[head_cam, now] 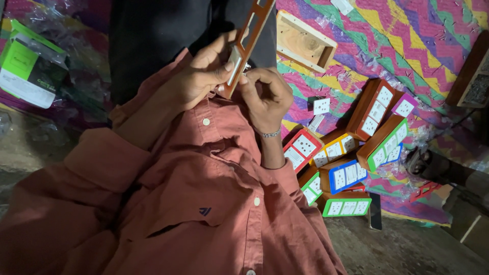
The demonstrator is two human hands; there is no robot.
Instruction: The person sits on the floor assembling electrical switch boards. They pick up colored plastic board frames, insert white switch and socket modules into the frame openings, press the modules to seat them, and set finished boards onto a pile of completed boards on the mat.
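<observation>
Holding a long brown switchboard frame (248, 38) upright before the chest, the left hand (201, 76) pinches its lower end with thumb and fingers (224, 43) clenched around the edge, while the right hand (265, 94) curls its fingertips (245, 79) on a small white switch module (235, 66) at the frame's lowest cut-out. Doing this well seems to call for a steady left grip and square thumb pressure so the module seats flush, without twisting the thin frame. In this head view, a green and white carton (28, 66) in clear wrap lies at far left on the floor. On the zigzag quilt (407, 30) to the right, finished boards with red, green, blue and yellow faceplates (351, 158) lie heaped, an empty wooden box (303, 43) sits above them, and a loose white module (321, 106) lies between.
</observation>
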